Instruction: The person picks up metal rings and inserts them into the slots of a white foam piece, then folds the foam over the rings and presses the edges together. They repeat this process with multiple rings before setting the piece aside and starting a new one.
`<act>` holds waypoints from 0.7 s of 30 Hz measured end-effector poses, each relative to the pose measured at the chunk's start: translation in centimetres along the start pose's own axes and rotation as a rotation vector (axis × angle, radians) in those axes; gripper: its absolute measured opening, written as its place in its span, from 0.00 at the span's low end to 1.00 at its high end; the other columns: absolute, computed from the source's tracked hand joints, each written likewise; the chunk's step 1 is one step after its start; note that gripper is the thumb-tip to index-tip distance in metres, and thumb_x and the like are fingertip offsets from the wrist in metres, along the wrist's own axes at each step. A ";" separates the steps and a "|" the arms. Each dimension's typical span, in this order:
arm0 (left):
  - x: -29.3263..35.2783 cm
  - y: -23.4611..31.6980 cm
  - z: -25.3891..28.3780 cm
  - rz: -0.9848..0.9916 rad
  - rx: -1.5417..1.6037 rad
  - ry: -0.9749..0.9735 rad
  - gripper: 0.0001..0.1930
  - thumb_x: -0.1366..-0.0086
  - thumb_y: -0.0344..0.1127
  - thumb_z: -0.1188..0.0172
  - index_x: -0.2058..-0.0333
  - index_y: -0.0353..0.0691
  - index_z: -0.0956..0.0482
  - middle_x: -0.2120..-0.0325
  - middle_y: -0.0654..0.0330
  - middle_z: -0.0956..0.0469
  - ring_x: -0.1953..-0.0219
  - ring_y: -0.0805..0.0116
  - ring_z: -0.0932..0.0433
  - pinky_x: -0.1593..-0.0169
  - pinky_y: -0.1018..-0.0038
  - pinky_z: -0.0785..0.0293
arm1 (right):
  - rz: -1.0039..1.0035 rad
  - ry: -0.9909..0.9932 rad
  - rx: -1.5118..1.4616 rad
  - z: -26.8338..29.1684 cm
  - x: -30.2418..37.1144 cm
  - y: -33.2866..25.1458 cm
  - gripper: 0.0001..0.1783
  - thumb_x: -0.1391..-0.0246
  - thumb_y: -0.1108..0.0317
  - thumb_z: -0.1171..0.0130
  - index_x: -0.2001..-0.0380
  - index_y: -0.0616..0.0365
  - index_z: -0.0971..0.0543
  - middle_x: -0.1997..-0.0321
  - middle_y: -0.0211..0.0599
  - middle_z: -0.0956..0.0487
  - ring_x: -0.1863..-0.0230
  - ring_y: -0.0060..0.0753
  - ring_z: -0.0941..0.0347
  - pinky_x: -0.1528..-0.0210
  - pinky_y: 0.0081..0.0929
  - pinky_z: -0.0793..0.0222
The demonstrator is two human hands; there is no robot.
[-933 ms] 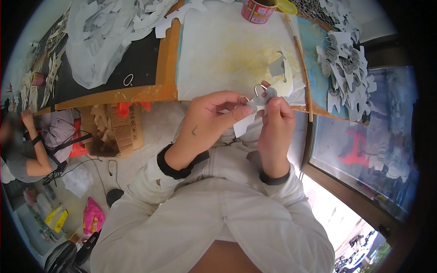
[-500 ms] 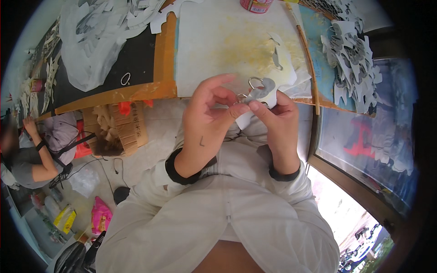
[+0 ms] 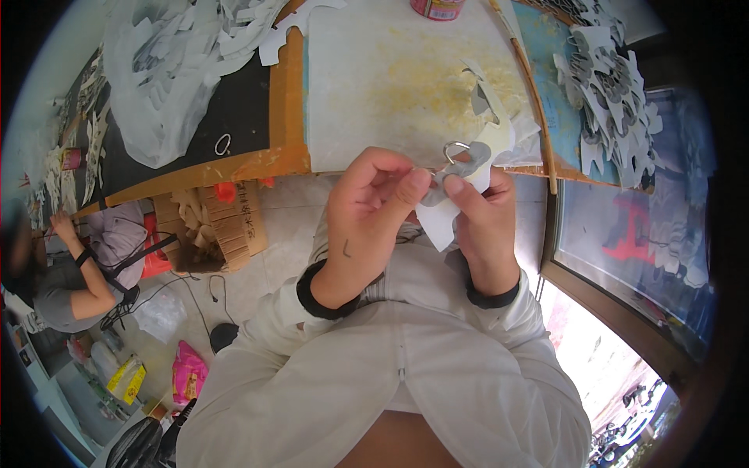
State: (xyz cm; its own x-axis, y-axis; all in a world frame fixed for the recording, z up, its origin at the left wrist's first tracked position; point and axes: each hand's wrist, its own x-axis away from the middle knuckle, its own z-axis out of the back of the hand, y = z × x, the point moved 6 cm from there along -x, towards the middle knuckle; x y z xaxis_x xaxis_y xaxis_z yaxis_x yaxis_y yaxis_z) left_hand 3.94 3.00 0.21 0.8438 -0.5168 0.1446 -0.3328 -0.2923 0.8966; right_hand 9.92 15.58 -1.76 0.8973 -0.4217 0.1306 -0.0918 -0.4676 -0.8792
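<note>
Workroom: tiled floor [image 3: 289, 234] below the hands, seen from above, with a long worktable running across the top of the view beyond the fingertips.
Worktable: wooden-edged top [image 3: 257, 168]; a pale, yellow-stained sheet [image 3: 390, 78] covers the part straight past the fingers, a black mat [image 3: 234, 117] lies off to the left of them.
Cut-out heaps: white and grey paper shapes [image 3: 164, 70] piled far left of the fingers; another heap [image 3: 616, 101] well to the right of them on a blue board.
Co-worker: a person [image 3: 70, 273] crouched on the floor, well away to the left of the left hand.
Cardboard box: open box [image 3: 211, 226] on the floor, left of the left hand, under the table edge.
Left hand: left hand [image 3: 367, 210] raised in front of the chest, thumb and forefinger pinched shut on the grey piece; a small dark mark shows on its back.
Right hand: right hand [image 3: 484, 218] just beside the left, fingertips nearly touching it, closed on the white cut-out and the grey piece from the right.
White cut-out: white paper shape [image 3: 441, 222] between both hands, hanging below the fingertips.
Grey piece: grey strip [image 3: 464, 165] at the fingertips, lying over the white cut-out.
Metal ring: small D-shaped ring [image 3: 455, 148] just above the right fingertips, at the grey piece's top.
Red tin: red container [image 3: 437, 8] at the table's far edge, well beyond the fingers.
</note>
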 end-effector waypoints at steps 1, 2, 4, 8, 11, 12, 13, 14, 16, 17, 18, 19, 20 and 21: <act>0.0 0.0 0.0 -0.001 0.000 -0.001 0.09 0.34 0.33 0.39 0.62 0.35 0.29 0.69 0.64 0.23 0.68 0.80 0.24 0.68 0.83 0.26 | -0.011 -0.004 -0.090 0.0 0.0 0.2 0.13 0.50 0.76 0.34 0.59 0.65 0.19 0.62 0.30 0.18 0.63 0.19 0.25 0.59 0.19 0.29; -0.1 0.1 0.0 -0.010 0.009 -0.007 0.09 0.34 0.33 0.39 0.63 0.35 0.29 0.69 0.64 0.23 0.68 0.80 0.24 0.68 0.82 0.26 | -0.009 -0.005 -0.090 0.0 -0.2 0.2 0.13 0.50 0.76 0.34 0.59 0.65 0.19 0.62 0.30 0.18 0.63 0.19 0.25 0.59 0.19 0.29; -0.2 0.2 0.2 -0.022 0.020 -0.011 0.09 0.34 0.33 0.38 0.63 0.36 0.29 0.69 0.64 0.23 0.68 0.80 0.24 0.69 0.82 0.26 | -0.058 -0.054 -0.033 0.2 -0.4 0.3 0.15 0.49 0.74 0.34 0.58 0.65 0.19 0.62 0.31 0.18 0.62 0.20 0.24 0.57 0.21 0.29; -0.7 0.9 0.3 -0.139 -0.116 -0.045 0.09 0.36 0.31 0.37 0.65 0.36 0.28 0.70 0.64 0.23 0.68 0.80 0.24 0.69 0.82 0.25 | -0.051 -0.127 0.068 0.5 -0.6 -0.2 0.14 0.49 0.73 0.33 0.58 0.65 0.19 0.62 0.33 0.18 0.61 0.21 0.24 0.55 0.22 0.28; -0.5 0.7 0.3 -0.126 -0.145 -0.043 0.09 0.37 0.30 0.36 0.65 0.36 0.28 0.70 0.63 0.23 0.68 0.79 0.23 0.69 0.82 0.25 | -0.065 -0.053 0.041 -0.5 -0.5 -0.9 0.13 0.49 0.73 0.33 0.58 0.64 0.19 0.62 0.34 0.17 0.62 0.22 0.23 0.56 0.22 0.27; -0.5 0.6 0.2 -0.091 -0.165 -0.044 0.09 0.38 0.29 0.35 0.65 0.35 0.28 0.69 0.63 0.23 0.68 0.79 0.23 0.69 0.82 0.25 | -0.089 -0.037 0.054 -0.3 -0.6 -0.7 0.13 0.49 0.74 0.34 0.59 0.64 0.19 0.63 0.35 0.17 0.63 0.22 0.23 0.57 0.22 0.27; -0.5 0.6 0.2 -0.090 -0.164 -0.048 0.09 0.38 0.29 0.35 0.65 0.35 0.28 0.69 0.63 0.23 0.68 0.79 0.23 0.69 0.82 0.25 | -0.112 -0.021 0.065 -0.2 -0.6 -0.5 0.12 0.48 0.74 0.34 0.60 0.64 0.19 0.63 0.35 0.17 0.63 0.23 0.22 0.58 0.22 0.26; -0.5 0.3 0.3 -0.029 -0.142 -0.037 0.12 0.39 0.28 0.34 0.62 0.35 0.29 0.69 0.62 0.22 0.68 0.77 0.22 0.67 0.81 0.25 | -0.111 -0.018 0.066 -0.2 -0.5 -0.3 0.12 0.48 0.74 0.34 0.60 0.64 0.19 0.63 0.35 0.17 0.63 0.23 0.22 0.58 0.22 0.26; -0.6 0.2 0.4 0.030 -0.125 -0.023 0.15 0.41 0.26 0.33 0.59 0.35 0.31 0.69 0.61 0.22 0.68 0.76 0.21 0.66 0.81 0.24 | -0.100 0.040 -0.109 -0.3 -0.4 0.0 0.10 0.48 0.76 0.35 0.62 0.65 0.19 0.64 0.36 0.17 0.64 0.25 0.22 0.60 0.23 0.26; -0.7 0.4 0.3 0.018 -0.091 -0.033 0.20 0.42 0.25 0.32 0.56 0.36 0.33 0.70 0.60 0.21 0.68 0.75 0.21 0.64 0.80 0.24 | -0.100 0.039 -0.111 -0.5 -0.3 0.1 0.10 0.48 0.76 0.35 0.62 0.65 0.19 0.64 0.36 0.17 0.64 0.25 0.22 0.60 0.23 0.26; -0.7 0.5 0.2 0.005 -0.057 -0.043 0.24 0.44 0.23 0.32 0.52 0.36 0.36 0.71 0.59 0.21 0.67 0.75 0.20 0.63 0.80 0.24 | -0.083 0.080 -0.098 -0.5 -0.1 0.1 0.09 0.48 0.76 0.35 0.62 0.65 0.20 0.65 0.37 0.17 0.64 0.26 0.22 0.59 0.23 0.25; -0.8 0.5 0.2 0.003 -0.058 -0.042 0.24 0.44 0.23 0.32 0.52 0.36 0.36 0.71 0.59 0.21 0.67 0.75 0.20 0.63 0.80 0.24 | -0.066 0.120 -0.084 -0.3 0.0 0.0 0.09 0.47 0.76 0.36 0.62 0.66 0.20 0.65 0.37 0.18 0.64 0.26 0.21 0.59 0.24 0.25; -0.8 0.5 0.2 -0.024 -0.068 -0.048 0.27 0.44 0.22 0.32 0.50 0.36 0.38 0.71 0.58 0.21 0.67 0.74 0.20 0.62 0.79 0.24 | -0.066 0.118 -0.085 -0.3 0.0 0.1 0.09 0.47 0.76 0.36 0.62 0.66 0.20 0.65 0.37 0.18 0.64 0.26 0.21 0.59 0.24 0.25; -0.8 0.5 0.1 -0.053 -0.078 -0.055 0.29 0.45 0.21 0.32 0.49 0.36 0.40 0.72 0.58 0.21 0.66 0.73 0.20 0.61 0.79 0.24 | -0.045 0.105 -0.084 -0.3 -0.1 0.2 0.09 0.47 0.76 0.36 0.62 0.66 0.20 0.64 0.38 0.18 0.63 0.26 0.21 0.59 0.24 0.25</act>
State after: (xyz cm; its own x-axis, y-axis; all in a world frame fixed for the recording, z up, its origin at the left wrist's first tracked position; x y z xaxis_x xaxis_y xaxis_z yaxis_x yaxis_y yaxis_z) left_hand 3.04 3.17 0.54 0.8339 -0.5467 0.0750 -0.2530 -0.2579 0.9325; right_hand 9.72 15.30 -1.78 0.8517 -0.4753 0.2204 -0.0917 -0.5494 -0.8305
